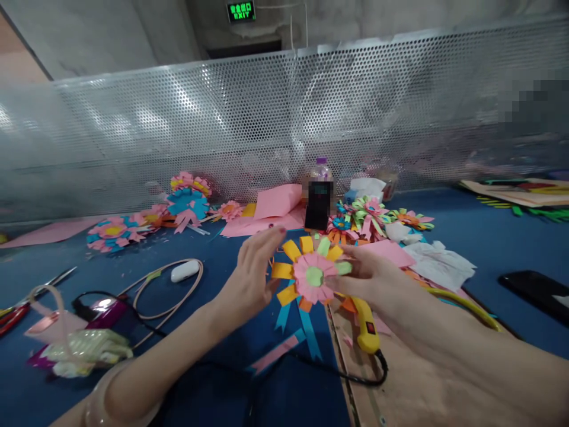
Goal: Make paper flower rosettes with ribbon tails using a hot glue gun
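A paper flower (312, 274) with a pink centre, a light green middle and orange and green looped petals is held up before me. My right hand (362, 274) pinches it at its right edge. On the other side my left hand (254, 274) is raised with its fingers stretched out, close to the orange petals; no grip shows. Blue paper ribbons (306, 326) hang below the flower, and a pink-and-blue strip (280, 351) lies under them. A yellow glue gun (367, 329) with a black cord rests just beneath my right hand, partly hidden by it.
Finished paper flowers (189, 201) stand at the back left, with more flowers (371, 210) at the back right. Red-handled scissors (18, 314), a white earbud case (185, 271) and cables lie left. A phone (536, 295) lies right. A perforated metal screen (240, 124) closes the back.
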